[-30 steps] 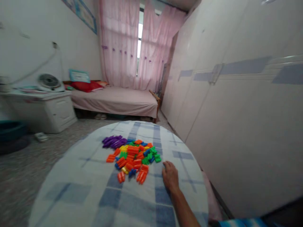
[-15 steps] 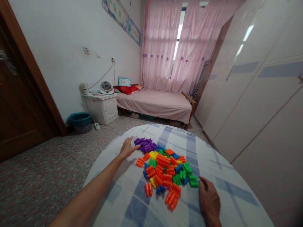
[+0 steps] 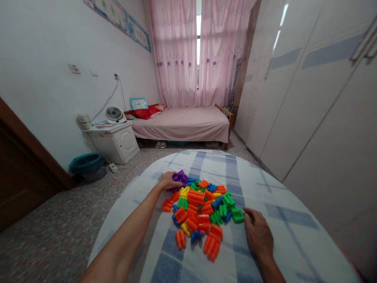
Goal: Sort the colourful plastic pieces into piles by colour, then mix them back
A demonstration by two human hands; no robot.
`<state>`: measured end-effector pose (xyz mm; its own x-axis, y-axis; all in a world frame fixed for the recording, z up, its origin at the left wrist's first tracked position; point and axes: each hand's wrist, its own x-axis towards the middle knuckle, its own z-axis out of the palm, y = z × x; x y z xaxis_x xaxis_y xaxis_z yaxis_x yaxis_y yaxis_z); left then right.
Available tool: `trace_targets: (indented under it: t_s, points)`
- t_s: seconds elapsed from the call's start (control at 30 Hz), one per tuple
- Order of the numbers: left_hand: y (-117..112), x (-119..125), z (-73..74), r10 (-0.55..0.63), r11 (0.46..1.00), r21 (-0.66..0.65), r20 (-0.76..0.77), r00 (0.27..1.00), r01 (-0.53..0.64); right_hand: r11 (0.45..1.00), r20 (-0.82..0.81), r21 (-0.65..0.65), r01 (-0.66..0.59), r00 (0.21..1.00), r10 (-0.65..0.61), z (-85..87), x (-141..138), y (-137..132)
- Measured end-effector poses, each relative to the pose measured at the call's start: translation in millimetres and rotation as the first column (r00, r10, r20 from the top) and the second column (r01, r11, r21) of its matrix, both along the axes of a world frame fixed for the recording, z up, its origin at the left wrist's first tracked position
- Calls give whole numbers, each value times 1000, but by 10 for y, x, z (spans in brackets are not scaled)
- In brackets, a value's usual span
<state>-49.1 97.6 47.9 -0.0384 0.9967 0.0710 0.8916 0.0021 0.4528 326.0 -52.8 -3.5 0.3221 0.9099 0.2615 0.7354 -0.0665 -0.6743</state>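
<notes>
A heap of coloured plastic blocks (image 3: 203, 208) lies on a round table under a blue-and-white checked cloth (image 3: 265, 188). My left hand (image 3: 168, 181) reaches to the heap's far left and its fingers curl over the purple blocks (image 3: 180, 177). My right hand (image 3: 258, 233) rests palm down on the cloth at the heap's right edge, fingertips touching a green block (image 3: 238, 217); its fingers are loosely bent and hold nothing I can see.
White wardrobe doors (image 3: 309, 102) run close along the right. Beyond the table stand a pink bed (image 3: 182, 124), a white cabinet with a small fan (image 3: 114, 114), a teal basin (image 3: 85, 163) on the floor and a brown door (image 3: 17, 173) at left.
My left arm came into view and reached to the purple blocks, closing over them. The right hand stayed at the heap's right edge. The camera swung left, then back and nearer.
</notes>
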Motion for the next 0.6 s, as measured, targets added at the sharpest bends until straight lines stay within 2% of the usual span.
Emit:
trace_targets:
  t_s: [0.2, 0.4, 0.6]
  points:
    - [-140, 180, 5, -63, 998, 11, -74, 995, 64, 1000, 17, 28, 3, 1000, -4, 28, -33, 13]
    - [-259, 345, 42, 16, 994, 109, -69, 997, -8, 999, 33, 49, -2, 999, 0, 6, -34, 12]
    - [-303, 413, 52, 77, 980, 180, 24, 997, -80, 999, 40, 46, 1, 999, -3, 23, -38, 6]
